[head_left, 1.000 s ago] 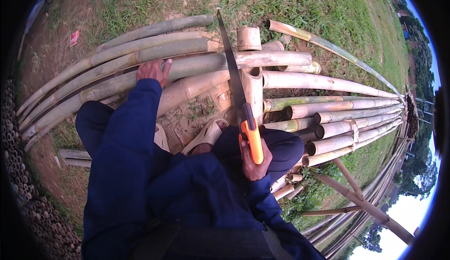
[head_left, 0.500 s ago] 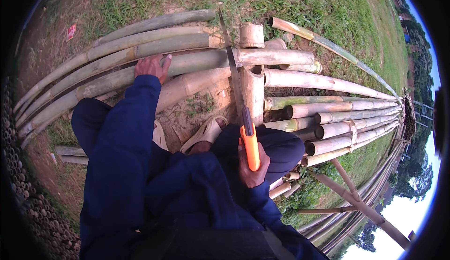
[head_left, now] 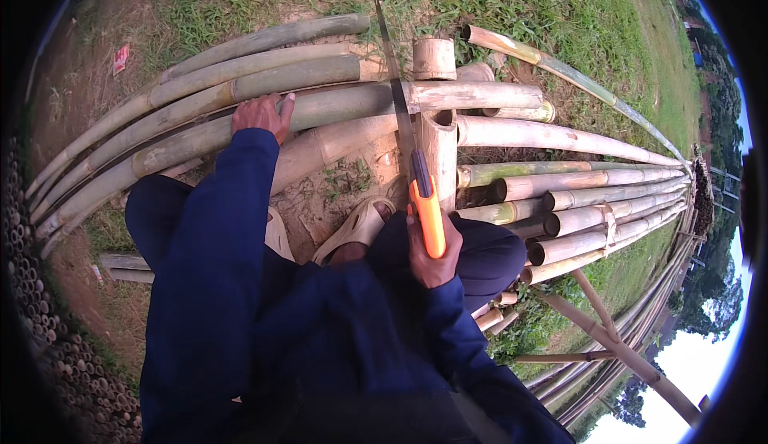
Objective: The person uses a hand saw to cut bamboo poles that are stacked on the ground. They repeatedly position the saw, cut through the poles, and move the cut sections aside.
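Note:
A long bamboo pole (head_left: 336, 106) lies across in front of me, propped on an upright bamboo post (head_left: 437, 156). My left hand (head_left: 262, 116) presses on the pole left of the middle, fingers laid over its top. In my right hand (head_left: 434, 252) is a handsaw (head_left: 403, 116), its orange handle gripped above my right knee. The long narrow blade crosses the pole just left of the post, its tip pointing away over the grass. Whether the teeth have entered the bamboo I cannot make out.
More bamboo poles (head_left: 292, 78) lie beyond on the left. Several cut poles (head_left: 576, 222) are stacked at right, near a slanting bamboo brace (head_left: 616, 354). A short bamboo piece (head_left: 434, 58) stands behind the post. Many pole ends (head_left: 80, 380) are piled at lower left.
The saw and my right hand have moved forward, away from me, so the blade reaches farther past the pole. My left hand keeps its place on the pole. The view has shifted slightly.

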{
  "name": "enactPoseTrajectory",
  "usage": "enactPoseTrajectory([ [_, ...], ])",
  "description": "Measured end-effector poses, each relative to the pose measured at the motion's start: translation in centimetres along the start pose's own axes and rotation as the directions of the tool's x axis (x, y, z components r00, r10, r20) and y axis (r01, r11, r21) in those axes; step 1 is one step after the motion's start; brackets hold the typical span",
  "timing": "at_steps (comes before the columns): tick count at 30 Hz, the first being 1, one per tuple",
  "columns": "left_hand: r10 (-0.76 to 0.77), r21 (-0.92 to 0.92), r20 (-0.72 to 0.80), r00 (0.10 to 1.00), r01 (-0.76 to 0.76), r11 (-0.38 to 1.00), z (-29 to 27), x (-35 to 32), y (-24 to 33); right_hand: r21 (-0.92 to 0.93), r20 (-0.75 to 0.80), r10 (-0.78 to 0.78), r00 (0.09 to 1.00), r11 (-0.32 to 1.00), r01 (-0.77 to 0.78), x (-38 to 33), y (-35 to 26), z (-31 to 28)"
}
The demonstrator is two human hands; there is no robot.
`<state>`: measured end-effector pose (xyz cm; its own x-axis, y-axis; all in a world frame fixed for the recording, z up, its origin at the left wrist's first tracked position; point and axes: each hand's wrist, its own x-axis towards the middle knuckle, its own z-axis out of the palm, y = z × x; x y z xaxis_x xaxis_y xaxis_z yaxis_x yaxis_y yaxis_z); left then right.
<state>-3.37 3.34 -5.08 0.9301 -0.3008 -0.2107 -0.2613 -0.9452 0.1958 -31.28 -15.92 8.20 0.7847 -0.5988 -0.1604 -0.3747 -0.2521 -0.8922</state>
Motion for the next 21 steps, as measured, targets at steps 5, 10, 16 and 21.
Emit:
enactPoseTrajectory([
  [5, -0.004, -0.017, 0.019, 1.0, 0.004, 1.0, -0.4, -0.2, -0.7, 0.072, 0.09, 0.041, 0.995, 0.996, -0.048, -1.3, -0.2, -0.2],
  [10, 0.004, -0.013, -0.018, 1.0, -0.004, 1.0, -0.2, 0.0, -0.9, -0.084, -0.005, -0.04, 0.999, 0.996, 0.039, -6.3, -0.3, -2.8],
  [16, 0.005, -0.007, -0.034, 0.999, -0.005, 1.0, 0.6, 0.3, -0.7, 0.008, 0.031, -0.103, 0.994, 0.995, 0.103, 4.1, 0.9, 1.6],
  [21, -0.022, -0.017, -0.003, 1.0, 0.022, 1.0, 0.1, -0.2, -1.5, -0.146, 0.077, 0.054, 0.996, 0.988, -0.042, -6.0, -0.2, -3.4],
])
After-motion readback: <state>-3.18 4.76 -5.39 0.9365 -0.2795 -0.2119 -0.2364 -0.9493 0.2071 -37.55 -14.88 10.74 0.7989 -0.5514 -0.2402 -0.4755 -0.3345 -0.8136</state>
